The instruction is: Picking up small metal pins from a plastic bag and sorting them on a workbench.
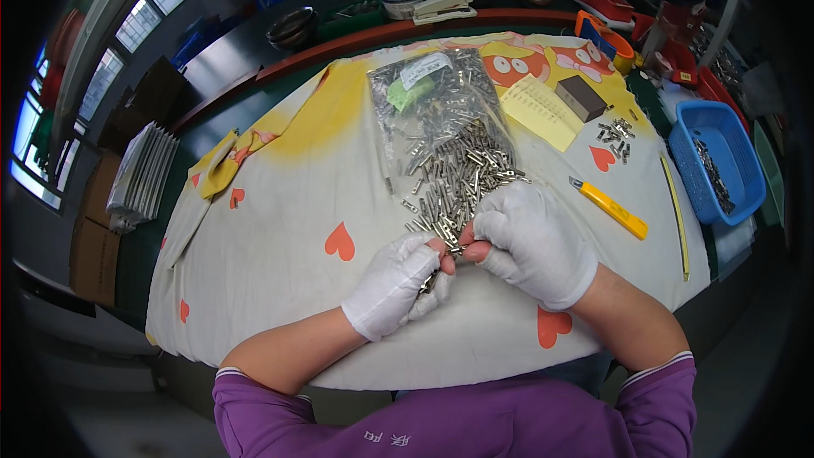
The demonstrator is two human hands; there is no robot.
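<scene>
My left hand (398,281), in a white glove with bare fingertips, is closed around several small silvery metal parts, some showing below its fingers. Close beside it, my right hand (536,242), gloved the same way, pinches at a small metal part between the two hands. Just beyond my fingertips lies a loose heap of small metal parts (462,174), slim and shiny. It spills from the mouth of a clear plastic bag (390,140), which holds many more. A white label and a green piece show on the bag. Their exact kind is too small to tell.
White cloth with red hearts (280,288) covers the table. On the right lie a yellow utility knife (612,210), a yellow strip (676,216), a yellow note (543,114), a dark block (581,98) and a small metal pile (617,137). A blue basket (687,153) stands farther right; a stapler (443,7) sits behind.
</scene>
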